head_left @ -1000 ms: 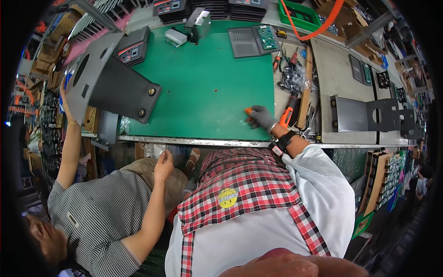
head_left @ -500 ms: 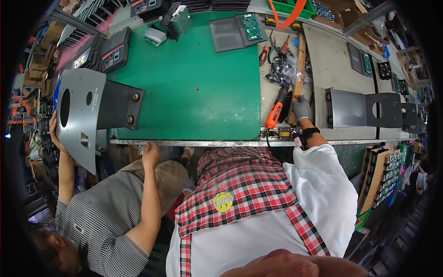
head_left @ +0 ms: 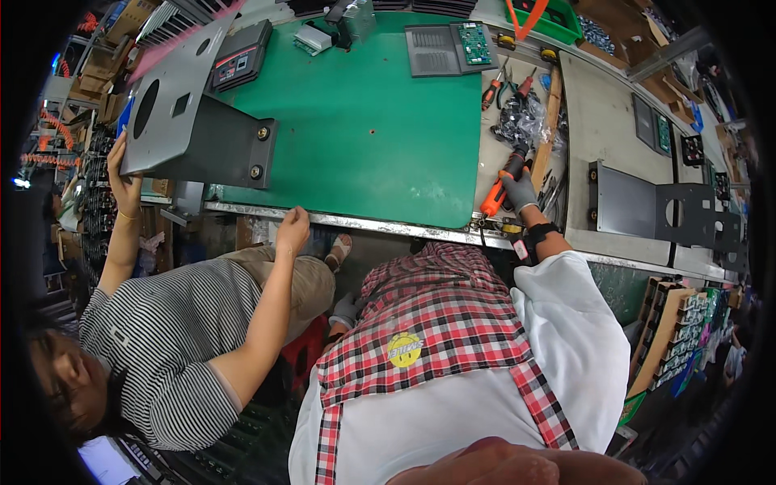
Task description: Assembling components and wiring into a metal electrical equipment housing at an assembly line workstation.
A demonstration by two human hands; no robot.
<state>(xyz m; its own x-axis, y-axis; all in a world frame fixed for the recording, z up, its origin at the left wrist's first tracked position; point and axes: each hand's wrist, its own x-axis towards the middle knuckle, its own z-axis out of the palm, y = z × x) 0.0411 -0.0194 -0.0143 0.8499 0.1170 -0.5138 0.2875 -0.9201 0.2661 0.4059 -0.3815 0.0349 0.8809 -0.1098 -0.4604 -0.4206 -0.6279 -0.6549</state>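
My right hand [head_left: 521, 192], in a grey glove, is closed around an orange and black electric screwdriver [head_left: 491, 201] lying in the strip beside the green mat. My left hand [head_left: 345, 310], also gloved, hangs low beside my checked apron; its fingers are mostly hidden. Just beyond the screwdriver are a clear plastic bag of small dark parts [head_left: 524, 121] and a long wooden strip [head_left: 551, 117]. Several hand tools lie farther up, among them orange-handled screwdriver [head_left: 489, 95] and pliers [head_left: 507, 90].
A co-worker on the left steadies a grey bent metal panel [head_left: 222, 145] on the green mat [head_left: 364, 170]. At the mat's far side lie a grey cover with a green circuit board [head_left: 474, 44] and heat sinks [head_left: 314, 39]. Another bent metal bracket [head_left: 626, 206] stands on the right.
My right hand has moved from the wooden strip leftward onto the electric screwdriver and closed on it. The co-worker's metal panel has tilted and shifted farther onto the mat. The view has turned slightly.
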